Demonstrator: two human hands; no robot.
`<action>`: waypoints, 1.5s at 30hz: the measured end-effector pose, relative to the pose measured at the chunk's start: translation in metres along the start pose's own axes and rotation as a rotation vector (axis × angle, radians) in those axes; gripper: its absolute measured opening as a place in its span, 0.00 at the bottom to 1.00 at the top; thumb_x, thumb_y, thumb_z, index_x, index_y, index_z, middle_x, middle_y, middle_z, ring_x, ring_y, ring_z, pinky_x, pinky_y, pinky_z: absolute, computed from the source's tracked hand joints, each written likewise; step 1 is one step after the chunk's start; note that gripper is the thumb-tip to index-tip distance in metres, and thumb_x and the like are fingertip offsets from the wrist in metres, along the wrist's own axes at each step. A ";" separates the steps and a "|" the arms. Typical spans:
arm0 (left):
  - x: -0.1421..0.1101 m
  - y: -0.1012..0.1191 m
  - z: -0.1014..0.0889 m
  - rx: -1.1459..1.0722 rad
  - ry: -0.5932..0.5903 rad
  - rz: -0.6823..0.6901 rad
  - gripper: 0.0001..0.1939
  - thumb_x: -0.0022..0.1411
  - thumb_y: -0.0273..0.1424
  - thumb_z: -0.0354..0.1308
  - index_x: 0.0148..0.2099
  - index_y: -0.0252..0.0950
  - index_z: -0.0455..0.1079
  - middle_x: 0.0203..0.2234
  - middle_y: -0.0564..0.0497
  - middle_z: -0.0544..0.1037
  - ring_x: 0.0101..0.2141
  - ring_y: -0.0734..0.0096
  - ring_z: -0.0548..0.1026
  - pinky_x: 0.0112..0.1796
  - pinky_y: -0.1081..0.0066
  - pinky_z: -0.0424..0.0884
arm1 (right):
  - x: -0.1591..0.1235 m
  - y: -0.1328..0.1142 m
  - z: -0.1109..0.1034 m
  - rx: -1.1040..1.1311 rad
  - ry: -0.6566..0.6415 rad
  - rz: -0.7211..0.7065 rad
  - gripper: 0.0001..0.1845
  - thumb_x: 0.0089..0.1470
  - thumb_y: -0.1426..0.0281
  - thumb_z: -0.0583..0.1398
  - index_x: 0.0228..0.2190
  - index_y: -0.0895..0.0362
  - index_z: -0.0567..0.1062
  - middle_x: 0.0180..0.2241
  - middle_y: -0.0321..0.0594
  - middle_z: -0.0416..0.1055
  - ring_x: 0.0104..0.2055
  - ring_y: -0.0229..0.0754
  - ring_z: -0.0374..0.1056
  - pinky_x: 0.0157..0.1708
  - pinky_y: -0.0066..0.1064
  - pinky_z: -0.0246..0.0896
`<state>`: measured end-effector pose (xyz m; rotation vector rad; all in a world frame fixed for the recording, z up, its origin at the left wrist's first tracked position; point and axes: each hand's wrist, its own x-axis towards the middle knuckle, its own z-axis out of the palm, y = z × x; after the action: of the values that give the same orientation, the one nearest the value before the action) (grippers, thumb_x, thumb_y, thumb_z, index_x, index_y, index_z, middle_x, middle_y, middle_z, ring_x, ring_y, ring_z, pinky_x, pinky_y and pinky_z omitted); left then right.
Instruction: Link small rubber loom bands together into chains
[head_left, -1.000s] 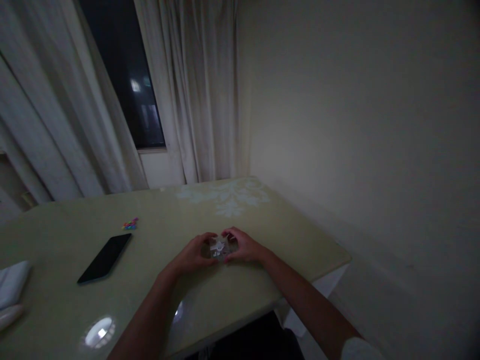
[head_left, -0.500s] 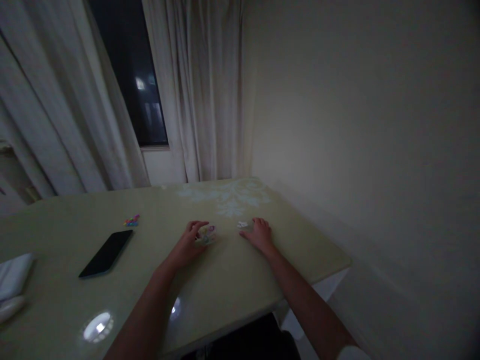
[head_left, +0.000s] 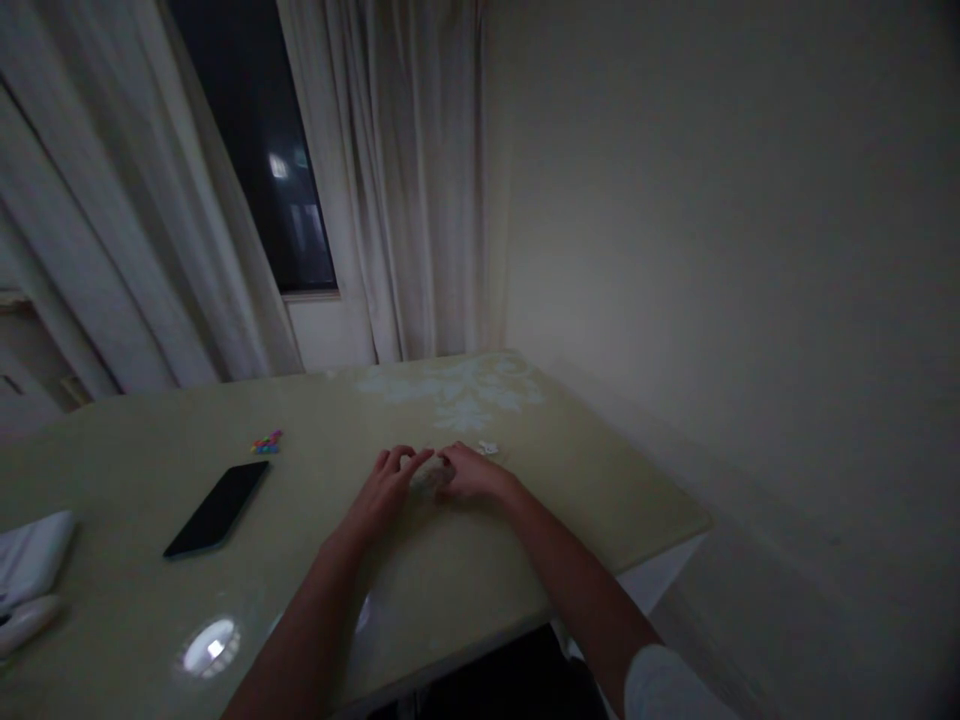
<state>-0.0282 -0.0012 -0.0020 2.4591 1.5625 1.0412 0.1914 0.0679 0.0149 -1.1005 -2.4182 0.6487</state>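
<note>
A small clear plastic box (head_left: 427,478) rests on the table between my two hands, blurred and partly covered by fingers. My left hand (head_left: 384,490) wraps its left side, thumb and fingers closed around it. At the box's right edge, my right hand (head_left: 472,472) has its fingers curled inward; what they pinch, if anything, is hidden. Just behind the right hand lies a flat clear piece with a white print (head_left: 488,447), apart from the box.
A black phone (head_left: 217,510) lies on the table (head_left: 480,570) to the left. Small colourful pieces (head_left: 267,442) sit in a cluster beyond it. A white pack (head_left: 34,555) and a pale rounded object (head_left: 28,625) are at the left edge. A wall (head_left: 720,300) runs along the right.
Earlier both hands held the box together. My right hand then moved right and put down the clear piece with the white print. Now it is back at the box beside my left hand.
</note>
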 end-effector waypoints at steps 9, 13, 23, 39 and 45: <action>-0.003 -0.029 -0.013 -0.083 0.145 -0.290 0.27 0.71 0.37 0.64 0.67 0.38 0.64 0.60 0.41 0.71 0.47 0.58 0.78 0.45 0.56 0.80 | -0.023 -0.015 0.016 -0.021 0.035 -0.032 0.45 0.44 0.54 0.77 0.59 0.58 0.74 0.56 0.53 0.70 0.57 0.56 0.68 0.59 0.46 0.64; -0.010 -0.052 -0.028 -0.084 0.151 -0.438 0.22 0.70 0.38 0.64 0.62 0.36 0.69 0.55 0.43 0.76 0.48 0.57 0.79 0.47 0.54 0.80 | -0.018 -0.031 0.033 -0.076 0.059 -0.095 0.45 0.54 0.47 0.71 0.65 0.56 0.69 0.65 0.59 0.64 0.67 0.65 0.58 0.66 0.58 0.49; -0.008 -0.040 -0.039 -0.049 0.040 -0.376 0.23 0.70 0.38 0.65 0.62 0.37 0.70 0.60 0.42 0.73 0.56 0.51 0.75 0.55 0.46 0.74 | -0.020 -0.020 0.009 0.032 -0.035 -0.310 0.17 0.65 0.66 0.67 0.54 0.54 0.80 0.56 0.45 0.77 0.60 0.45 0.69 0.63 0.38 0.58; 0.004 0.011 0.018 -0.069 -0.216 -0.269 0.14 0.72 0.38 0.62 0.54 0.35 0.74 0.49 0.46 0.80 0.45 0.61 0.80 0.47 0.55 0.79 | -0.018 -0.021 0.031 -0.012 0.062 -0.047 0.16 0.69 0.63 0.63 0.54 0.57 0.75 0.55 0.47 0.74 0.52 0.50 0.74 0.52 0.48 0.74; 0.002 0.013 0.014 -0.147 -0.142 -0.285 0.14 0.73 0.38 0.62 0.54 0.35 0.74 0.48 0.46 0.80 0.44 0.62 0.80 0.46 0.56 0.79 | -0.015 -0.019 0.030 0.086 0.156 -0.032 0.14 0.69 0.64 0.63 0.52 0.58 0.77 0.53 0.46 0.75 0.52 0.49 0.75 0.53 0.48 0.73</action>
<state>-0.0100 -0.0018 -0.0074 2.0880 1.6621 0.8802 0.1733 0.0376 -0.0013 -1.0362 -2.2499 0.6262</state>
